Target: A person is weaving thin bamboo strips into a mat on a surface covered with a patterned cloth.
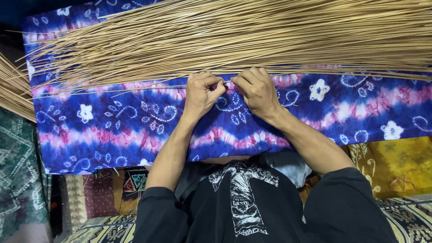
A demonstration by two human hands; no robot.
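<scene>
- My left hand (201,93) is curled shut, thumb and fingers pinching one thin stick (148,87) that runs off flat toward nine o'clock.
- My right hand (257,90) is closed too, its fingertips pinching the same stick at its near end, just beside my left thumb; the two hands almost touch at the centre of the view.
- The stick lies along the near edge of the big pile of sticks (252,38), which fans across the whole twelve o'clock side, from the ten o'clock corner out past the three o'clock border.
- A few loose sticks stray out of the pile's lower edge toward nine o'clock.
- Under it all is a blue, pink and white tie-dyed cloth (112,130) with flower and swirl marks; I cannot tell what it is laid over.
- The cloth is bare between my wrists and its near edge at six o'clock, and on both flanks at eight and four o'clock: that is the open room.
- A second bundle of sticks (11,90) pokes in at nine o'clock, over the cloth's left edge.
- Beyond the near edge sit a yellow patterned fabric (400,164) at four o'clock and a green one (18,171) at eight o'clock.
</scene>
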